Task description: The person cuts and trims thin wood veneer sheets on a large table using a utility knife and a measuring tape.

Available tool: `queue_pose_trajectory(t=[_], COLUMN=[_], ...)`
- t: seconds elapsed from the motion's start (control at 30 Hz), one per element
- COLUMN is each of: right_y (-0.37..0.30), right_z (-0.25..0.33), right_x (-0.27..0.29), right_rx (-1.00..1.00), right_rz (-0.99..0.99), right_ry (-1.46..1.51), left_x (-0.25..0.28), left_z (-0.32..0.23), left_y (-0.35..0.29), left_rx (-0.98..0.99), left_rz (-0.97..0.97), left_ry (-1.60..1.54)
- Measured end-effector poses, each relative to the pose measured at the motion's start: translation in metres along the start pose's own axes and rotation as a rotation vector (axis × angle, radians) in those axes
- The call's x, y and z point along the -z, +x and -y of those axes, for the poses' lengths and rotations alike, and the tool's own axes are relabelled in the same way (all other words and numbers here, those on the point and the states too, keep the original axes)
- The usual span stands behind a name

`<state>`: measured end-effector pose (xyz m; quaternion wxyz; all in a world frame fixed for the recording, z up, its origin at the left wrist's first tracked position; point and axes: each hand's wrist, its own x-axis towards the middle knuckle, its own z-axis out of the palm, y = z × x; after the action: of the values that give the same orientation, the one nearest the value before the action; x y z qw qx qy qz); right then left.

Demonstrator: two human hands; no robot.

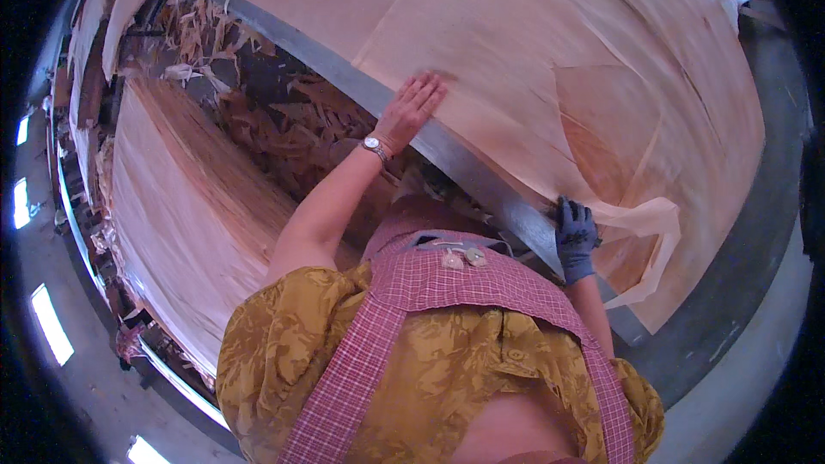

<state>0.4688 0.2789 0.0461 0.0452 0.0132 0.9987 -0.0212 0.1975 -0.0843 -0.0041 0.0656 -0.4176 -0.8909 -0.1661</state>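
Sheet stack (180, 206) far left; scraps (301, 116) beside it; left hand (413, 112), watch (373, 144) on wrist, arm reaching forward, palm down, fingers extended close together, flat on the sheet (490, 26) near its edge, gripping nothing; sheet lies across the table (460, 161), metal edge showing; right hand (576, 236), gloved, forearm angled up, fingers forward at the sheet's near edge, can't tell if it's pinching; loose strip (666, 216) just right of it.
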Motion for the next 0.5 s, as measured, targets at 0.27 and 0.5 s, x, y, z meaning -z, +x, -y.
queue_pose_trajectory(t=[0.27,0.5], right_y=[-0.005,0.02], right_z=[-0.001,0.03], right_x=[-0.009,0.048], right_rx=[0.012,0.007], right_rz=[0.011,-0.101], right_ry=[-0.002,0.137], left_x=[-0.002,0.012], left_z=[0.007,0.001], left_y=[0.005,0.022], left_rx=[-0.011,0.118], left_rz=[0.017,0.025], left_ry=[-0.007,-0.155])
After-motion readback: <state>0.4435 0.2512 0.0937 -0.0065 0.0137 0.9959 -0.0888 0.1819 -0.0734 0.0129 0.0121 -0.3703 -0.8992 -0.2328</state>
